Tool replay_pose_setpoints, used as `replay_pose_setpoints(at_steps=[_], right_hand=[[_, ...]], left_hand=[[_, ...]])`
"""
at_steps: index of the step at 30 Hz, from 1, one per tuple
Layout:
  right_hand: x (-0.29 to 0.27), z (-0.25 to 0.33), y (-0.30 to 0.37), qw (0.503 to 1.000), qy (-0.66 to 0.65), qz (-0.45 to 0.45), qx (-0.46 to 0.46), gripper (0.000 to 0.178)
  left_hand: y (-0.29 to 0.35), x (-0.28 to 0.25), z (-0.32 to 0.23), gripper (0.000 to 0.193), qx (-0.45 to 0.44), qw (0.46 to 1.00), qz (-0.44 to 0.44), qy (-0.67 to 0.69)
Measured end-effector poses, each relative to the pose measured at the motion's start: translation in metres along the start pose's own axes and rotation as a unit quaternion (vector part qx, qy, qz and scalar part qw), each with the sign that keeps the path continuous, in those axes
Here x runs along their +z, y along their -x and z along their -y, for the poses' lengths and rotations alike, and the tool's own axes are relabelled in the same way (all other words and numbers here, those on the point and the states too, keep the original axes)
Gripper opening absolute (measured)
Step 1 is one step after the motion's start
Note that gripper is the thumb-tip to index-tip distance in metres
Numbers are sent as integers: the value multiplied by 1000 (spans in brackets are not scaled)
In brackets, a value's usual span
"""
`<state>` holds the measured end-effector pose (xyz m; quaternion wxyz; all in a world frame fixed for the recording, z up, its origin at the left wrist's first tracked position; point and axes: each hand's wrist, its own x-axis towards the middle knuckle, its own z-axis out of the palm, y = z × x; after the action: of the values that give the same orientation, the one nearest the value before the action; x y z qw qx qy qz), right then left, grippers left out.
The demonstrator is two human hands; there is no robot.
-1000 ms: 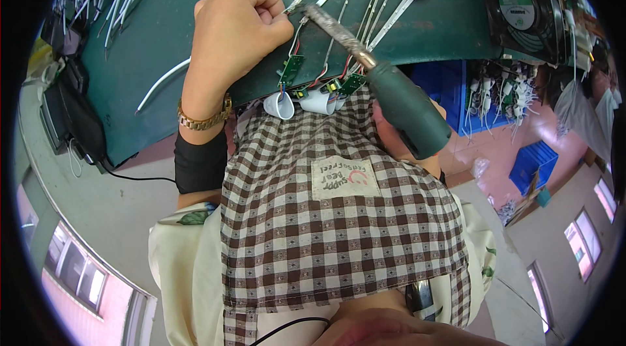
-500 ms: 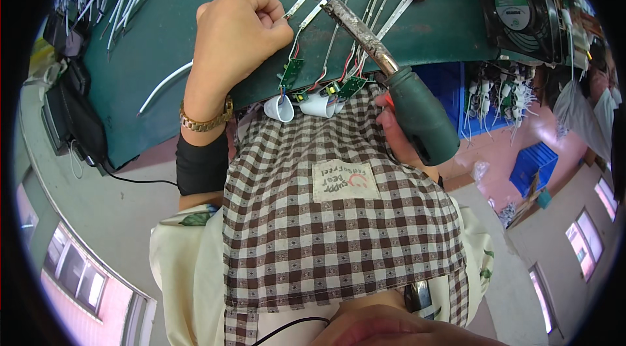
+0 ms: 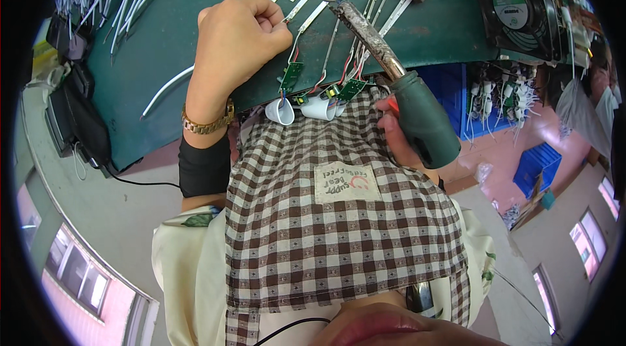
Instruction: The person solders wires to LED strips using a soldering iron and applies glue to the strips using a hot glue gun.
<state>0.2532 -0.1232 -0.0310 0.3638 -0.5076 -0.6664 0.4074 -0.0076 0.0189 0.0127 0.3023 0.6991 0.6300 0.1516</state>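
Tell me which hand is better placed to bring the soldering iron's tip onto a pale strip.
Right, most likely: the right hand grips the soldering iron, its tip close to a pale strip. The left hand is closed at the end of another strip.

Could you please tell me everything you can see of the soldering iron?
The iron has a thick, dark green handle, plastic- or rubber-looking, and a metal barrel, crusted grey-brown toward the front and barer, shinier by the handle. Its narrow dark tip points up and left in the view, near the pale strips; contact is unclear. The right grip, partly hidden behind the handle, holds it slanted.
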Motion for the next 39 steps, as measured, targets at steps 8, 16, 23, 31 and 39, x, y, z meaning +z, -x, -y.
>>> replay_pose_setpoints(at_steps=[8, 16, 23, 31, 39], right_hand=[[6, 6, -6, 993, -75, -76, 50, 33], [4, 11, -9, 983, -143, -74, 85, 34], [3, -17, 2, 1000, -7, -5, -23, 33], [-1, -5, 2, 999, 15, 8, 44, 30], [1, -5, 1, 999, 7, -37, 8, 33]], left_hand=[[-1, 2, 4, 12, 21, 999, -29, -1], [1, 0, 3, 12, 15, 1000, -23, -8], [3, 0, -3, 13, -2, 1000, -3, -1], [-1, -3, -2, 13, 3, 1000, 5, -1], [-1, -2, 1, 13, 6, 1000, 7, -13]])
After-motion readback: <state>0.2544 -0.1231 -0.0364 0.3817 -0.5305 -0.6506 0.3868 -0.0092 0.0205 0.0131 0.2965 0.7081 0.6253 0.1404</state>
